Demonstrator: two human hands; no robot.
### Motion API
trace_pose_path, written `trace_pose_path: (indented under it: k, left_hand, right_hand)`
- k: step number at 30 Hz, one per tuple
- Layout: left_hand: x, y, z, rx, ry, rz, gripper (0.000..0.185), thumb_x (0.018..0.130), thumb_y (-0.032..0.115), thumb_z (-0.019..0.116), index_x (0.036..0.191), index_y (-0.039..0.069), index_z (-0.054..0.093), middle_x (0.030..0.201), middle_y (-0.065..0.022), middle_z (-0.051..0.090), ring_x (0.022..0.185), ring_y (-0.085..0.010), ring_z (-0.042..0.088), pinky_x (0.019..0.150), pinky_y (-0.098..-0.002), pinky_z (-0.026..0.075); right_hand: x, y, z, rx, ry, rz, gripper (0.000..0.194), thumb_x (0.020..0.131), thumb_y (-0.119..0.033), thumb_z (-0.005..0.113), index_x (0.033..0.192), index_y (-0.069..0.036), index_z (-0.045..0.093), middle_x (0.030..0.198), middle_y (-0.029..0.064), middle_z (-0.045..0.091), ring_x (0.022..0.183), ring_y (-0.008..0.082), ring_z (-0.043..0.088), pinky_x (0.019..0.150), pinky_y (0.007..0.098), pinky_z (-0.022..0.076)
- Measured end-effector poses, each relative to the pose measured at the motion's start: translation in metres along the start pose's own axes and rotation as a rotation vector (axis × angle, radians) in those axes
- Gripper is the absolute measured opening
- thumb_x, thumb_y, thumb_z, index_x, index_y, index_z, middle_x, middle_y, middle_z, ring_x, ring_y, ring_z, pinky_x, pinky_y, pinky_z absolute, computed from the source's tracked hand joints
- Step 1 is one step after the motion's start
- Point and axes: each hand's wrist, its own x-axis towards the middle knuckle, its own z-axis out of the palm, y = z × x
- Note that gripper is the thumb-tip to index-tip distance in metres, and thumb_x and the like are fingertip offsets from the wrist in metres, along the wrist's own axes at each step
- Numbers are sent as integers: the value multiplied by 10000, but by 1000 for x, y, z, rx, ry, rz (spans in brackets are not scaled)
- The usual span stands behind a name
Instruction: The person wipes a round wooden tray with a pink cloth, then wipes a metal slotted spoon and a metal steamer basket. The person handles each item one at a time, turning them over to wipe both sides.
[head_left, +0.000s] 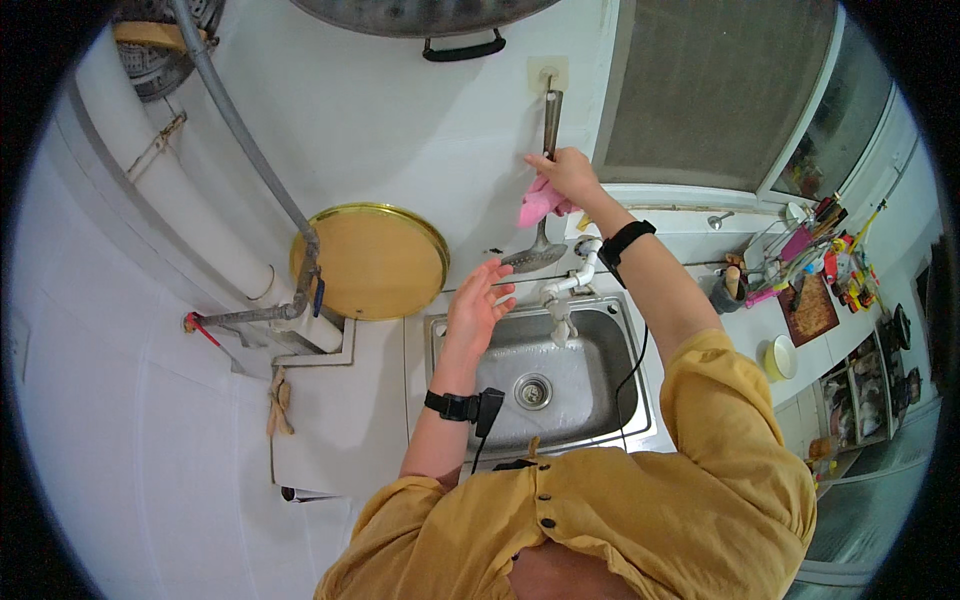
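A metal slotted skimmer (535, 256) hangs upright on the white wall, its handle's top at a wall hook (550, 75). My right hand (568, 180) grips a pink cloth (541, 202) against the skimmer's handle; the cloth and fingers hide part of the shaft. My left hand (476, 304) is raised with fingers apart beside the left edge of the skimmer's perforated head. Its fingertips overlap that edge, though I cannot tell whether they touch. Below both hands is a stainless steel sink (495, 409) with a white tap (559, 300) over it.
A round wooden board with a gold rim (375, 262) leans on the wall at left, behind a grey pipe (259, 154). A black-handled pan (465, 51) is above. Right of the sink are a utensil holder (726, 296), a brown board (808, 311) and a pale bowl (781, 357).
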Motion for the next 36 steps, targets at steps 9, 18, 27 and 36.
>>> trace_pose_path:
  k: [9, 18, 27, 36]
  left_hand:
    - [2, -7, -8, 30, 26, -22, 368, 983, 304, 515, 1263, 65, 537, 1225, -98, 593, 982, -186, 571, 834, -337, 491]
    - [-1, -1, 0, 34, -21, -5, 370, 983, 289, 521, 1279, 68, 520, 1256, -100, 572, 983, -202, 574, 833, -349, 493]
    - [-3, 3, 1, 53, -4, 3, 339, 991, 281, 517, 1262, 77, 528, 1190, -77, 589, 936, -182, 568, 789, -331, 497]
    - [-14, 38, 18, 94, 44, 139, 329, 980, 256, 543, 1245, 62, 541, 1173, -71, 616, 894, -148, 583, 781, -313, 502]
  right_hand:
    - [-8, 37, 16, 179, -66, -17, 389, 865, -347, 696, 864, 42, 696, 680, 125, 659, 563, 206, 634, 546, 359, 518]
    - [-4, 49, 12, -78, 6, -89, 300, 880, -328, 629, 925, -45, 718, 786, 146, 693, 727, 281, 672, 709, 394, 523]
    - [-31, 31, -4, -233, 80, -53, 346, 867, -396, 642, 855, -60, 727, 810, 143, 701, 792, 317, 682, 713, 422, 524]
    - [-41, -113, -126, 671, 102, -255, 447, 935, -373, 610, 1161, 13, 609, 1017, 87, 650, 738, 130, 624, 646, 279, 517]
